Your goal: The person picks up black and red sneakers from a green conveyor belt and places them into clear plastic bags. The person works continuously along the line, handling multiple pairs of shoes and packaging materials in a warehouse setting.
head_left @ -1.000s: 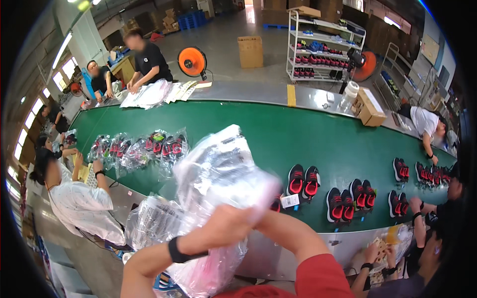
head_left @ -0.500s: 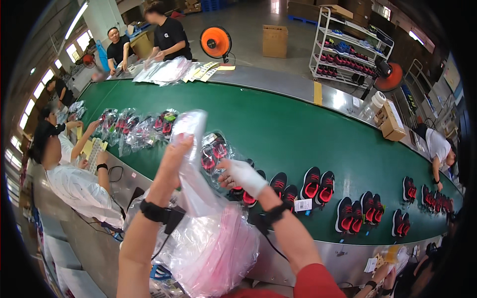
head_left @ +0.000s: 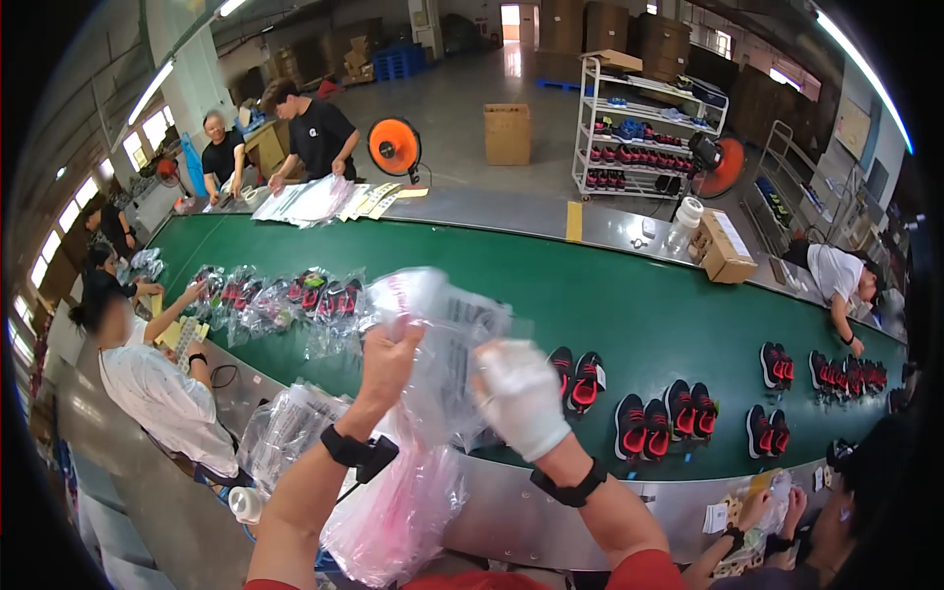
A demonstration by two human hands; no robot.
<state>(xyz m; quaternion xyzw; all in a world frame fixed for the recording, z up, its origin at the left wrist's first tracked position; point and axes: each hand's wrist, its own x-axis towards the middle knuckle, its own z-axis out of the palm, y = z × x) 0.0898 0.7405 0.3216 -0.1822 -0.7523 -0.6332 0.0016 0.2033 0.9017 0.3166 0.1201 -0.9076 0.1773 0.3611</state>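
Pinching clear printed plastic bag in bare left hand, over green-topped metal counter; cannot tell whether gripping with white-gloved right hand, blurred beside it.

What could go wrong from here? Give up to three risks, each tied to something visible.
The left hand holds a clear plastic bag, which might tear if tugged. The right hand, being gloved, could slip on such thin plastic. The loose pink-tinted plastic bags below form an untidy heap and might slide.
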